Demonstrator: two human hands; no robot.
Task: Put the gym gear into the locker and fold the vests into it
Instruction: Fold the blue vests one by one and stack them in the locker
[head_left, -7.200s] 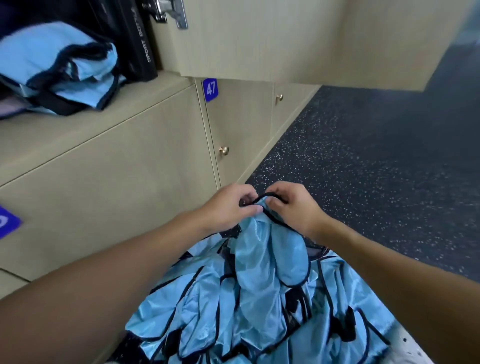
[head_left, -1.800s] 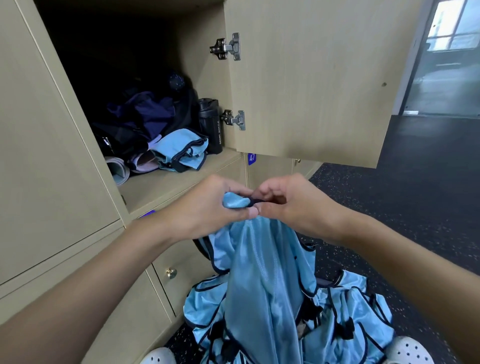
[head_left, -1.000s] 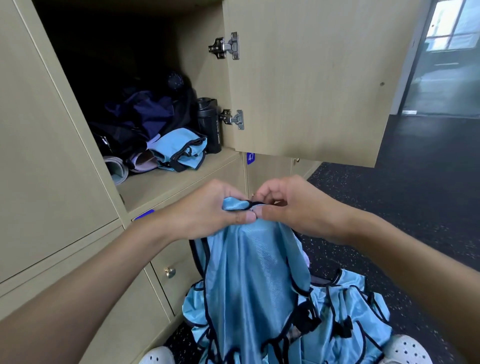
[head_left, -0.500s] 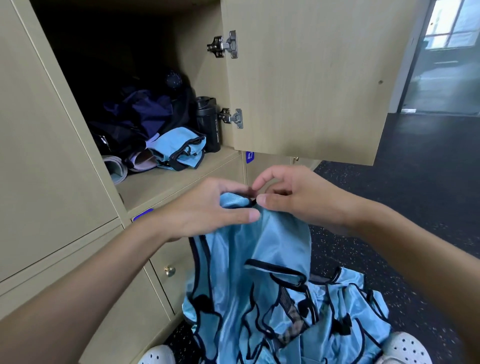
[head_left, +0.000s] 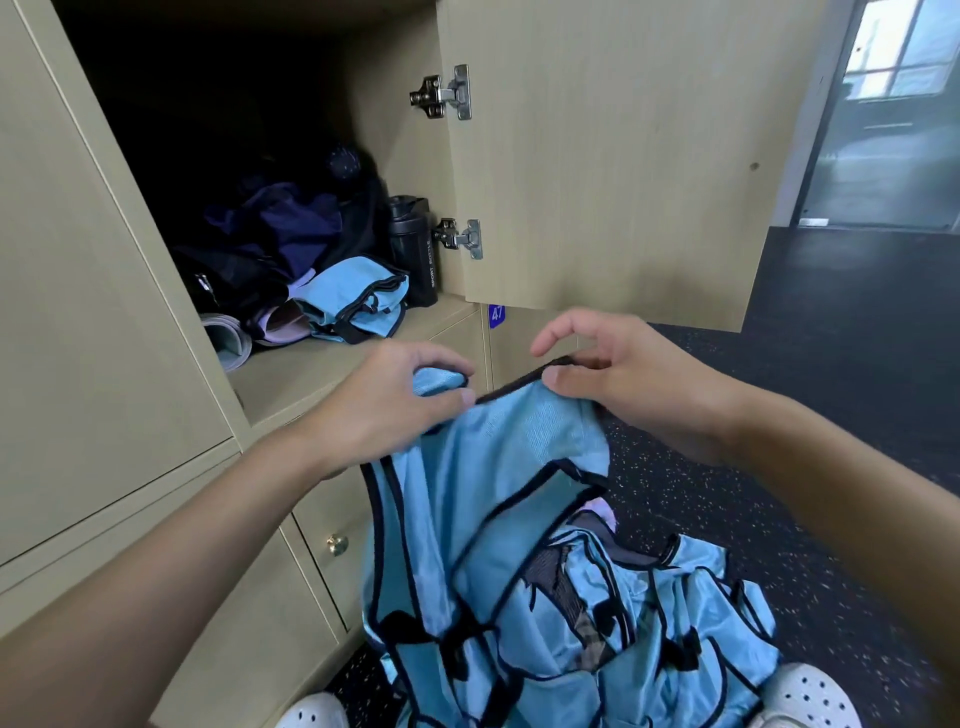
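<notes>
From the head camera, the only view: the locker (head_left: 322, 374) stands open, its door (head_left: 597, 156) swung to the right. Inside lie a dark bag (head_left: 280, 234), a black sports bottle (head_left: 413, 249) and one folded vest (head_left: 353, 299) at the front of the shelf. So the gear looks stowed and one vest is done.

What is left is the folding. A heap of blue vests (head_left: 649, 639) lies on the floor (head_left: 857, 415) between the person's white shoes (head_left: 810, 696), and one vest (head_left: 498, 467) hangs in the air in front of the locker, below its shelf edge.

The left hand (head_left: 395, 400) pinches one top corner of that vest, fingers curled round the cloth. The right hand (head_left: 613, 374) holds the black-trimmed hem under its thumb, index finger lifted clear — a light grip, not a fist.

Half a second ago the two hands were nearly touching at one bunched point of the hem. Now they have drawn apart, and the hem runs taut between them, so the vest is starting to spread. It is not yet folded, and the locker's contents are unchanged.
</notes>
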